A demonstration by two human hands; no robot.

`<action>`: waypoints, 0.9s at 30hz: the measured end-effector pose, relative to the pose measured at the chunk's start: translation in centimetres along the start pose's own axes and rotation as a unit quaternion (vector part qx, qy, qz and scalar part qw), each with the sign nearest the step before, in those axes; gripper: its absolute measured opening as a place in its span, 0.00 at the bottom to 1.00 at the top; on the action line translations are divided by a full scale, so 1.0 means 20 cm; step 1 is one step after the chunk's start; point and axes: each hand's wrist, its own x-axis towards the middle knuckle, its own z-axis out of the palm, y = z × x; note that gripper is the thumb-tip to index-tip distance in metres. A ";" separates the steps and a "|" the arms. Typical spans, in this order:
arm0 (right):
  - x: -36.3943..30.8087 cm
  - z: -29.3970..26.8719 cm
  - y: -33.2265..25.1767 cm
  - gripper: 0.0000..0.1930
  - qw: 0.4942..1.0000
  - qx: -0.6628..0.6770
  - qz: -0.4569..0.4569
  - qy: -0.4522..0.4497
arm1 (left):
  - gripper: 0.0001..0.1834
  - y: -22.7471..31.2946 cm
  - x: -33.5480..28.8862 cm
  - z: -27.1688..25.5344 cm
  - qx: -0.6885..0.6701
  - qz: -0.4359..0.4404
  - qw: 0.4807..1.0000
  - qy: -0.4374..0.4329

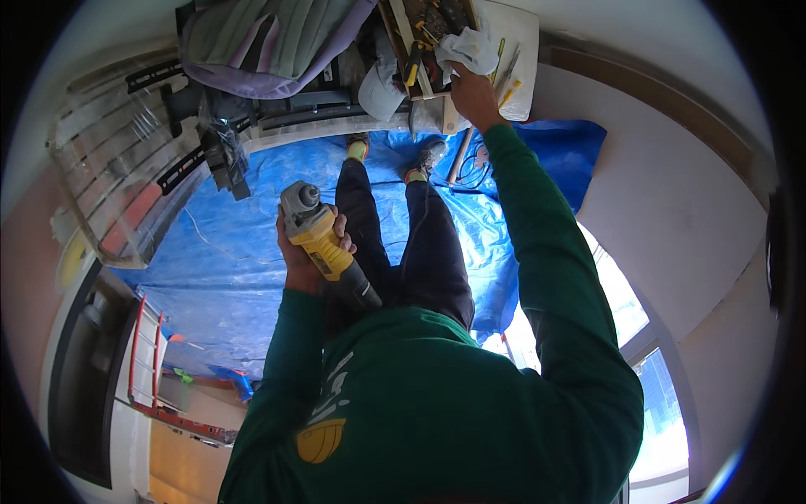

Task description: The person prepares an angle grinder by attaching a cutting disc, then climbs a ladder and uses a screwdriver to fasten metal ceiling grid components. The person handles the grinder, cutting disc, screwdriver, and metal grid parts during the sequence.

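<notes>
Two hands, two separate jobs. On the left side, left hand (294,255) wrapped firmly around the body of a yellow and grey grinder (319,235), fingers (346,243) curled well in and showing along its right side. Grinder held up above the blue tarp (227,281), in front of the legs, head pointing far, no disc visible on it, black tail end close to the lap.

At the far right, right hand (474,97) stretched out to a wooden box (400,25) of tools, touching a crumpled white cloth (470,52), possibly plastic. Right fingers mostly hidden against the white folds: cannot tell how far open, or whether gripping or only pressing. Close by, a yellow and black handle (413,64) left of the cloth, slim tools (510,92) on the pale tabletop (525,50) to the right.

To do this reach well, best keep the grinder low and close to the body, fingers clear of any switch. Handle the cloth gently, lifting rather than dragging, to avoid catching loose tools. Check for sharp edges before pushing fingers in among the folds. Mind the footing too: wooden shaft (460,156) and dark cable (484,175) on the tarp, just right of the right shoe (431,156).
</notes>
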 end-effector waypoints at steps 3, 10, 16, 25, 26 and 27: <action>0.00 0.00 -0.11 0.19 0.999 -0.034 0.020 -0.033 | 0.56 0.03 0.00 -0.03 -0.016 -0.001 1.000 -0.011; 0.23 0.15 -0.21 0.15 0.986 -0.158 0.040 -0.025 | 0.56 0.07 -0.01 -0.06 -0.015 -0.012 1.000 -0.008; 0.30 0.09 -0.18 0.12 0.992 -0.064 0.102 -0.039 | 0.54 0.08 -0.04 -0.06 -0.017 -0.004 1.000 -0.007; 0.23 -0.25 -0.03 0.17 0.983 -0.075 0.100 -0.132 | 0.54 0.11 -0.04 -0.02 -0.022 0.005 0.999 -0.034; 0.18 -0.27 -0.03 0.18 0.989 -0.054 0.086 -0.112 | 0.54 0.11 -0.04 0.00 -0.014 0.004 0.999 -0.039; 0.14 -0.29 -0.03 0.18 0.991 -0.034 0.088 -0.098 | 0.55 0.12 -0.03 0.01 -0.005 -0.001 0.999 -0.040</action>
